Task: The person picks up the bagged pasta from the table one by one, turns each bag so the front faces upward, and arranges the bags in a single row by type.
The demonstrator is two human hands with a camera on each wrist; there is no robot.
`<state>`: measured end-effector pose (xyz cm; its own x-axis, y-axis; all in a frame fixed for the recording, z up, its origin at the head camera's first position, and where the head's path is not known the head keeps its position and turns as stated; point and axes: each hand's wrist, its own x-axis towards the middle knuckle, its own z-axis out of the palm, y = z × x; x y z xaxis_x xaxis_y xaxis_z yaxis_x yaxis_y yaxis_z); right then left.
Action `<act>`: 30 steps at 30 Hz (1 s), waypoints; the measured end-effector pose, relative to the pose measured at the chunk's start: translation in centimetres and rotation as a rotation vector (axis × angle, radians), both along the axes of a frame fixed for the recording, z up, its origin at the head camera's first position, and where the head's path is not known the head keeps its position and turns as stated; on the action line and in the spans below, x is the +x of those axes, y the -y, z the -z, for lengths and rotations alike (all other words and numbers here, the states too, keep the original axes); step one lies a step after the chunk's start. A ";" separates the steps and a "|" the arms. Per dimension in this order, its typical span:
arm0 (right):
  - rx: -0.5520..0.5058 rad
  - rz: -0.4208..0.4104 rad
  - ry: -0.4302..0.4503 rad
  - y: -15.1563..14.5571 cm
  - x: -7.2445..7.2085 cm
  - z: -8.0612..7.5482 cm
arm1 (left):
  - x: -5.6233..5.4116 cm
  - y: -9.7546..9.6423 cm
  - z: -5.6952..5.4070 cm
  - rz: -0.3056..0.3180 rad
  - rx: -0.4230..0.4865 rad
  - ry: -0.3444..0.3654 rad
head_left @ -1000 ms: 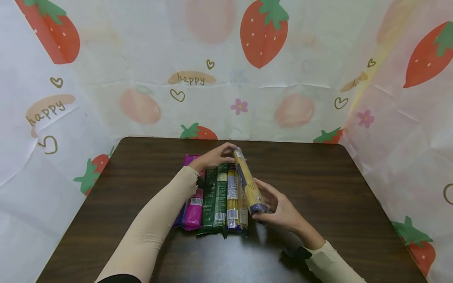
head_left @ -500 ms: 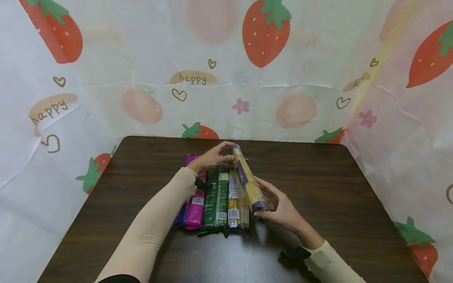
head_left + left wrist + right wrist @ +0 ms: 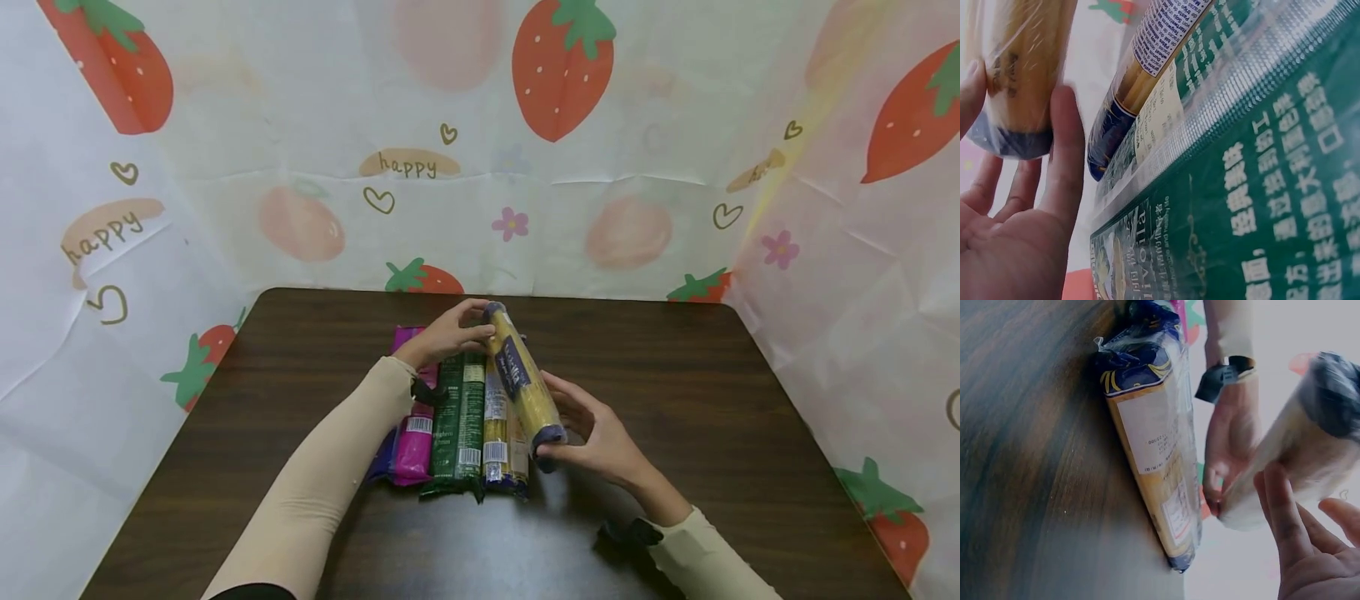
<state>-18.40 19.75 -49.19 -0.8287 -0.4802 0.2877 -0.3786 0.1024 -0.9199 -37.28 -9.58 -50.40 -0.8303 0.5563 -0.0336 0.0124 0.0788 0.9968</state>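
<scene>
Both hands hold a clear-wrapped pack of spaghetti (image 3: 534, 392) with dark blue ends, tilted above the row of packs. At its far end, my left hand (image 3: 448, 333) grips it between thumb and fingers, as the left wrist view also shows around the pack's end (image 3: 1022, 75). Its near end is held by my right hand (image 3: 600, 437), thumb below and fingers along the right side. Beneath lie yellow spaghetti packs (image 3: 495, 429), partly covered by the held one. Green spaghetti packs (image 3: 457, 425) lie left of these, then a bright pink pack (image 3: 413, 454).
A dark blue pack (image 3: 381, 462) shows at the row's left edge, partly hidden by the left sleeve (image 3: 322, 475). Everything lies on a dark wooden table (image 3: 675, 375). Strawberry-printed sheeting (image 3: 465, 225) stands behind the table and on both sides.
The held spaghetti pack has turned about its length, so its blue label now faces up. Its far end has shifted slightly left. The packs on the table stay put.
</scene>
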 end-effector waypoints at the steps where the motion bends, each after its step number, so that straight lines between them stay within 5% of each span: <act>1: -0.001 -0.003 0.003 0.0 0.0 0.0 | 0.0 0.1 0.0 -0.014 -0.015 -0.002; 16: -0.024 -0.085 0.081 0.3 0.3 0.3 | 0.3 0.2 0.0 -0.101 -0.141 -0.052; 30: -0.220 -0.075 0.152 0.0 0.1 0.6 | 0.6 0.1 0.4 -0.044 -0.008 0.047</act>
<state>-18.31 19.76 -49.79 -0.8349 -0.4813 0.2669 -0.2335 -0.1294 -0.9637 -36.72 -9.65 -50.85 -0.8515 0.5186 -0.0773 -0.0380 0.0860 0.9956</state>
